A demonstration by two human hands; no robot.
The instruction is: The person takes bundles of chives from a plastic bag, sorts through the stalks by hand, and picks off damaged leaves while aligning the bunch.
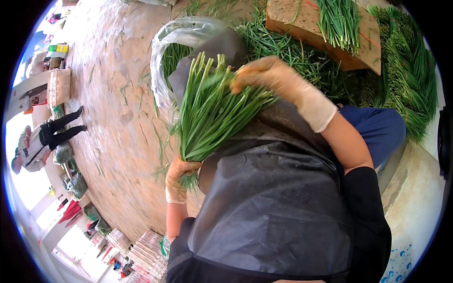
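My left hand (181,170), in a tan glove, is closed round the narrow lower end of a bunch of garlic chives (212,111). The long green leaves fan out upward, with pale cut ends at the top. My right hand (264,75), in a similar glove with a pale cuff, is at the upper right of the bunch. Its fingers bend down by the pale ends and are smeared by motion, so whether they grip a stalk is unclear. Behind the bunch, a clear plastic bag (163,40) holds more greens.
A wooden block (292,23) at the upper right carries another chive bunch (337,23). Loose leaves (278,45) lie beside it, and stacked bundles (406,80) line the right. A dark apron (273,207) covers my lap. At far left, a person (37,141) stands near crates (59,87).
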